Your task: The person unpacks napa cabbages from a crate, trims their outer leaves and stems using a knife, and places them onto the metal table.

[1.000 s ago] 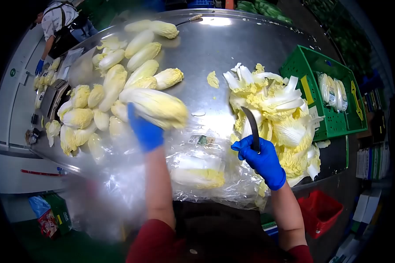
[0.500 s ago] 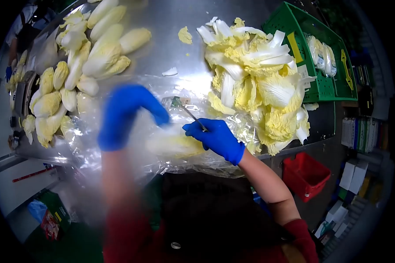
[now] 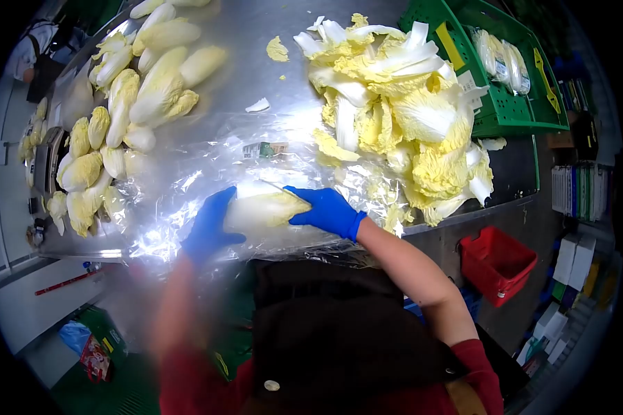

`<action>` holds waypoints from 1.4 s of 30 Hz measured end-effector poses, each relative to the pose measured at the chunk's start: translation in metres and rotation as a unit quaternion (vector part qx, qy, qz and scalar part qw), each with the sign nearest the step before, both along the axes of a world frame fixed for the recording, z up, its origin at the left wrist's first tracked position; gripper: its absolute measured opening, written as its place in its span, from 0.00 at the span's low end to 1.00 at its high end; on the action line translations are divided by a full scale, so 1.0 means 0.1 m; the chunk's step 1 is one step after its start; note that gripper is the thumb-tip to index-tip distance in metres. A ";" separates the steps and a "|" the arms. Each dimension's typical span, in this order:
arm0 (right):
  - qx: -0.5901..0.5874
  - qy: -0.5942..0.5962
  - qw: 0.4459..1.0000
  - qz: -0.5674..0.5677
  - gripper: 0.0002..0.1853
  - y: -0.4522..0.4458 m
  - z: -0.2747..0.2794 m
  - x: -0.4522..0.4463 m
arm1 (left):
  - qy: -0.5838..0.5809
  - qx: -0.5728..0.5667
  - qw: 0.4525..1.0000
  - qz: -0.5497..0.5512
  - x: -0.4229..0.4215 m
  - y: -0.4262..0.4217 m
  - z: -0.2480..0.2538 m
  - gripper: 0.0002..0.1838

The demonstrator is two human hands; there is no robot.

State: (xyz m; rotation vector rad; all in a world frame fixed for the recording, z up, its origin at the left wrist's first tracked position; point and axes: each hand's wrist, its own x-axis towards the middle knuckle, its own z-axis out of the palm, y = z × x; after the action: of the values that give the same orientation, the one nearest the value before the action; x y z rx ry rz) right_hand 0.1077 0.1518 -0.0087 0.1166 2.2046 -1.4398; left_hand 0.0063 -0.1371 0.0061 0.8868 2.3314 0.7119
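A trimmed Chinese cabbage (image 3: 259, 211) lies crosswise in front of me on clear plastic film (image 3: 180, 173). My left hand (image 3: 211, 225), in a blue glove, cups its left end, thumb and fingers on either side. At the leafy right end my right hand (image 3: 324, 211), also gloved in blue, presses against the cabbage. A thin knife (image 3: 277, 187) sticks out of that hand, its blade over the cabbage's far side; the handle is hidden in the glove. The film carries a small printed label (image 3: 264, 149).
Whole Chinese cabbages (image 3: 163, 86) crowd the table's left side. To the right rises a heap of loose cabbage leaves (image 3: 394, 104). Behind it a green crate (image 3: 488, 104) contains several wrapped cabbages. A red bin (image 3: 498, 266) stands below the table's right edge.
My left hand, blurred and raised before, has come down onto the left end of the cabbage. My right hand has moved slightly, and its knife now lies closer over the cabbage.
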 end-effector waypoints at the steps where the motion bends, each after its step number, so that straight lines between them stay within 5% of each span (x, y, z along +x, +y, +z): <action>1: -0.034 0.047 0.997 -0.044 0.30 0.01 -0.03 -0.02 | -0.008 0.002 1.000 -0.004 -0.02 -0.03 -0.06 0.54; 3: -0.028 -0.124 0.991 -0.050 0.26 0.16 0.05 -0.10 | -0.050 0.024 0.998 0.014 -0.05 -0.01 -0.02 0.56; 9: -0.155 -0.128 0.957 -0.210 0.27 0.45 0.71 -0.02 | -0.201 0.091 0.971 0.090 -0.09 0.25 0.34 0.54; 11: -0.160 -0.073 0.953 -0.247 0.32 0.53 0.87 -0.01 | -0.144 0.093 0.980 0.101 -0.07 0.49 0.68 0.50; 14: -0.216 -0.041 0.934 -0.281 0.31 0.54 1.07 -0.04 | -0.259 0.355 0.886 0.151 -0.09 0.84 0.95 0.48; 17: -0.232 0.003 0.936 -0.263 0.29 0.43 1.14 -0.01 | -0.330 0.467 0.791 0.219 -0.11 1.18 1.06 0.48; 19: -0.234 -0.039 0.945 -0.225 0.29 0.43 1.22 0.05 | -0.330 0.483 0.777 0.233 -0.15 1.30 1.08 0.44; 21: -0.337 -0.023 0.911 -0.235 0.33 0.42 0.87 0.16 | -0.325 0.483 0.772 0.256 -0.19 1.35 1.03 0.41; 25: -0.249 -0.147 0.927 -0.238 0.36 0.48 0.47 0.26 | -0.321 0.497 0.779 0.207 -0.15 1.31 1.22 0.40; 30: -0.239 -0.083 0.935 -0.247 0.27 0.39 0.41 0.33 | -0.477 0.511 0.678 0.228 -0.08 1.39 1.41 0.45; 32: -0.285 -0.029 0.910 -0.299 0.18 0.46 0.59 0.30 | -0.435 0.478 0.730 0.222 -0.10 1.45 1.35 0.44; 37: -0.172 0.133 0.924 -0.314 0.15 0.89 1.09 0.32 | -0.318 0.419 0.815 0.242 -0.07 1.74 1.14 0.38; 42: -0.024 0.216 0.936 -0.277 0.19 1.09 1.14 0.35 | -0.267 0.469 0.787 0.300 -0.08 1.84 1.22 0.35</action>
State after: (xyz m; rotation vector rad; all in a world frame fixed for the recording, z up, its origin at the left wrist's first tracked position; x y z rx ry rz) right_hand 0.1424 0.2613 0.1057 0.4816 2.6195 -1.9721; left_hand -0.0013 0.0473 0.1279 0.1554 1.6215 2.1766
